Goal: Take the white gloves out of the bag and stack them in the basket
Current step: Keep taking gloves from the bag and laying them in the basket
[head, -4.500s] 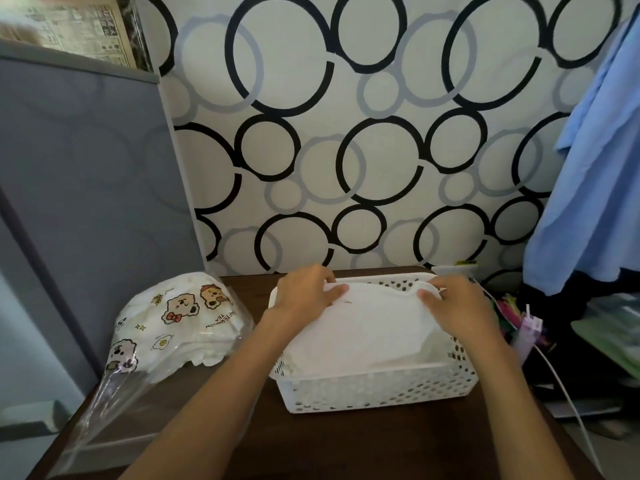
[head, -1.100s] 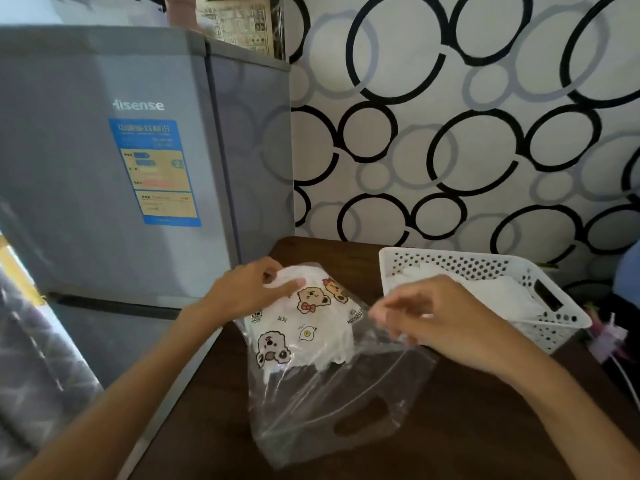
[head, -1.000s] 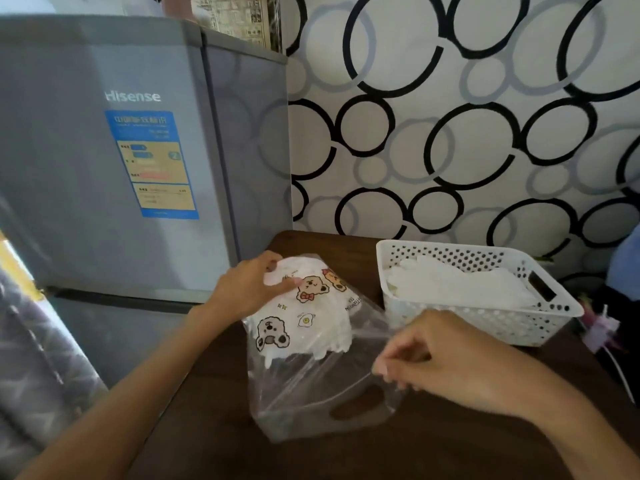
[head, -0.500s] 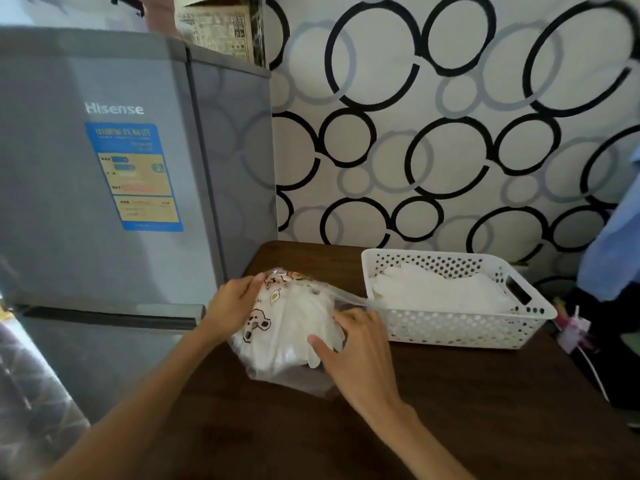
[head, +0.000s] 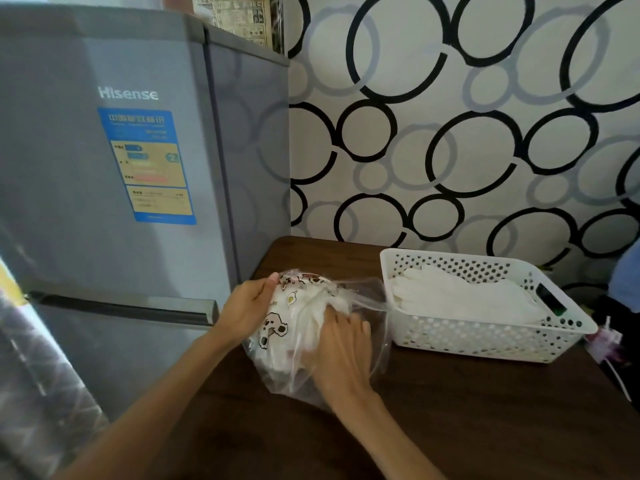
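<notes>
A: Change since half a second ago: right hand (head: 341, 348) has gone deeper into the bag (head: 311, 327), so the clear plastic now drapes over its knuckles. Camera has swung a little too, basket (head: 485, 336) sits further right in view.

B: Left hand?

A: Left hand (head: 247, 306) same place, on the bag's left side, fingers curled round the bulge with the thumb up on top. Clamped on the bag.

B: Right hand grip?

A: Fingertips are buried among the white gloves in the bag (head: 304, 320), under the plastic. Can't tell whether they pinch a glove or only press on it.

B: Bag position?

A: Lies on the dark wood table (head: 467, 410), near its left edge, just beside the fridge (head: 114, 202). Clear plastic with cartoon bear prints, bunched up, open mouth facing the basket. A loose flap reaches toward the basket's left wall; touching or not, can't say.

B: Basket?

A: White perforated plastic, toward the back right of the table, close to the wall with the black and grey ring pattern (head: 450, 133). Stacked gloves in the basket (head: 464, 296) lie flat, finger ends toward its left wall, top of the pile below the rim.

B: Anything else?

A: Grey Hisense fridge with a blue and yellow label (head: 149, 164) on the door. Printed box (head: 239, 19) on top of it. Something blue (head: 625, 278) at the right edge of view, too cropped to name.
</notes>
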The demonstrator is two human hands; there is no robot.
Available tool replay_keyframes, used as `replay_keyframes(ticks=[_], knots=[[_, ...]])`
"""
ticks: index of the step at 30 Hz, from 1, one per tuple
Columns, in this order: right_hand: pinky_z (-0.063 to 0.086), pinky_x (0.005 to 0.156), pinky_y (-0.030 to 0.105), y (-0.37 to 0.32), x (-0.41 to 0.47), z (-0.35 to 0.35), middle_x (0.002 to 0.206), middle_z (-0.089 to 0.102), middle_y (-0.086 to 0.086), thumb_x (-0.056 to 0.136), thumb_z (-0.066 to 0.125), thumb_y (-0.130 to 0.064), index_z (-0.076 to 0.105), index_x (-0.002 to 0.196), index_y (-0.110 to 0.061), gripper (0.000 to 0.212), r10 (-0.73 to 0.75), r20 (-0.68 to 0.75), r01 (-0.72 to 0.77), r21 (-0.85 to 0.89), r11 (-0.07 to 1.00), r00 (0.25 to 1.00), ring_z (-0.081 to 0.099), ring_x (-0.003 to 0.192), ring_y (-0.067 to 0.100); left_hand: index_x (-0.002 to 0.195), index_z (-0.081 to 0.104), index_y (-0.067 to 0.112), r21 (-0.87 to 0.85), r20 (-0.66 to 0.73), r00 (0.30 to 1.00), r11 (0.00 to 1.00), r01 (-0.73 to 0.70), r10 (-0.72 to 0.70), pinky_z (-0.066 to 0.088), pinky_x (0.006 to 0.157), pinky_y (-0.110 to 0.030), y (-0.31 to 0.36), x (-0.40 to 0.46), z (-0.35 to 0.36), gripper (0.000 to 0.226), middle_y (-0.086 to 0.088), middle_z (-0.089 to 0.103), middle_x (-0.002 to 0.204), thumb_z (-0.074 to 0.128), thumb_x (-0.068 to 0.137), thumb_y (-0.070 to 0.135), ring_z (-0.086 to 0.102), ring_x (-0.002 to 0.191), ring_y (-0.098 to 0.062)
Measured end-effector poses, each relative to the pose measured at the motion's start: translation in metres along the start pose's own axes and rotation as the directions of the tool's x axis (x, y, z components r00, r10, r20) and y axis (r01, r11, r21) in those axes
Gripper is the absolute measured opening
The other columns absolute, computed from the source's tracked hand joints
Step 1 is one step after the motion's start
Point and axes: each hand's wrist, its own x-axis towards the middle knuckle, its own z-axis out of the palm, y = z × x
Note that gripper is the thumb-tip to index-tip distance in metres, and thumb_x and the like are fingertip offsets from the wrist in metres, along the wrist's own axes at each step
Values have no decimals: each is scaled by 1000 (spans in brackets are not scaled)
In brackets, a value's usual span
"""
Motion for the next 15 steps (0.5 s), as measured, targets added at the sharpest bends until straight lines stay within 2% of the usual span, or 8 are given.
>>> replay_keyframes(ticks=[2, 3, 5, 8, 11, 13, 14, 15], knots=[[43, 95, 29, -8, 0, 0, 125, 56, 5, 91, 56, -28, 50, 126, -13, 38, -46, -54, 50, 88, 995, 998, 53, 112, 19, 61, 44, 14, 97, -39, 999, 995, -19, 23, 38, 59, -31, 2, -4, 1, 50, 2, 50, 54, 33, 101, 42, 48, 54, -14], [43, 91, 27, -10, -1, 0, 122, 58, 5, 94, 51, -22, 53, 122, -13, 29, -70, -57, 76, 115, 990, 996, 54, 110, 19, 65, 47, 13, 164, -78, 996, 986, -32, 45, 42, 62, -33, 4, -5, 1, 50, 1, 54, 59, 30, 101, 43, 52, 59, -17], [39, 90, 24, -12, -7, 0, 126, 53, 2, 98, 45, -23, 50, 124, -15, 28, -99, -15, 100, 158, 982, 995, 51, 115, 17, 78, 54, 12, 287, -165, 983, 957, -34, 84, 47, 71, -38, 7, -1, -1, 48, -4, 62, 71, 26, 102, 44, 58, 71, -25], [39, 92, 22, -7, -14, -14, 126, 53, -1, 96, 48, -30, 50, 125, -19, 30, -119, 50, 107, 187, 976, 992, 51, 116, 14, 91, 61, 9, 351, -213, 972, 936, -22, 103, 49, 76, -42, 8, 17, -5, 52, -10, 67, 82, 25, 102, 44, 61, 81, -31], [38, 68, 18, 8, -23, -35, 105, 61, -1, 93, 54, -30, 58, 104, -21, 14, -160, 85, 150, 107, 983, 983, 59, 96, 15, 88, 60, 10, 376, -205, 967, 924, -67, 153, 50, 75, -45, 7, 32, -9, 52, -11, 66, 80, 24, 101, 45, 62, 79, -33], [31, 54, 17, 19, -28, -46, 92, 58, 1, 91, 55, -28, 53, 88, -23, 6, -164, 104, 156, 79, 985, 981, 54, 82, 16, 86, 59, 10, 375, -217, 960, 923, -85, 176, 49, 73, -43, 7, 38, -10, 51, -10, 65, 79, 25, 101, 45, 61, 78, -33], [30, 53, 16, 24, -29, -47, 92, 57, -1, 91, 55, -30, 53, 91, -22, 8, -158, 103, 151, 75, 986, 982, 52, 81, 15, 85, 58, 10, 364, -210, 960, 926, -100, 186, 48, 71, -42, 6, 42, -10, 50, -10, 65, 79, 26, 101, 45, 60, 78, -33], [36, 58, 16, 28, -28, -47, 97, 58, -3, 90, 57, -34, 56, 104, -22, 19, -152, 88, 145, 85, 986, 984, 53, 86, 15, 85, 58, 11, 347, -185, 964, 931, -116, 190, 47, 70, -39, 6, 44, -10, 50, -7, 64, 78, 26, 100, 46, 61, 78, -31]])
